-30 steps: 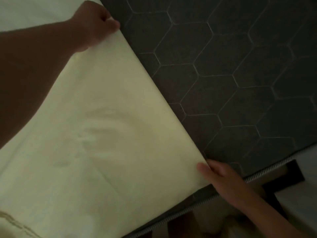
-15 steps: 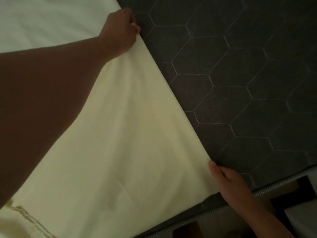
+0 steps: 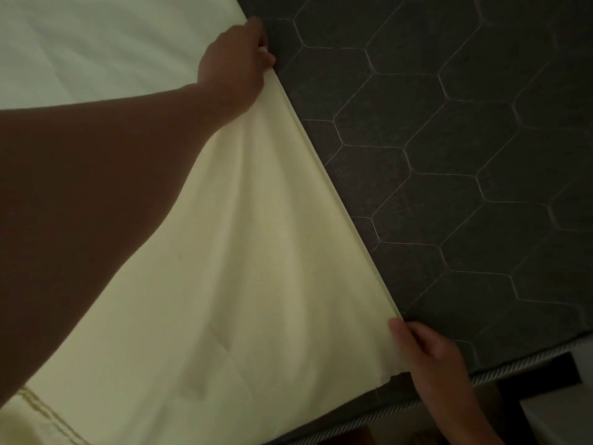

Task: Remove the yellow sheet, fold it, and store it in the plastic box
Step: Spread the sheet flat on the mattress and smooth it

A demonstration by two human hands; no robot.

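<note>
The pale yellow sheet (image 3: 250, 252) lies over the left part of a dark mattress (image 3: 465, 155) quilted in hexagons. Its folded edge runs diagonally from the top centre to the lower right. My left hand (image 3: 236, 64) grips the far end of that edge, arm stretched across the sheet. My right hand (image 3: 423, 351) pinches the near end of the edge close to the mattress border. The cloth between the hands is drawn fairly taut, with soft creases. A stitched hem shows at the lower left. The plastic box is not in view.
The mattress's piped border (image 3: 513, 367) runs along the lower right, with a dark bed frame (image 3: 526, 380) and pale floor (image 3: 561, 419) below it. A lighter part of the sheet (image 3: 96, 43) fills the upper left.
Both hands have carried the sheet's edge to the right across the mattress. My left hand has reached farther out, and the cloth between the hands has grown tauter.
</note>
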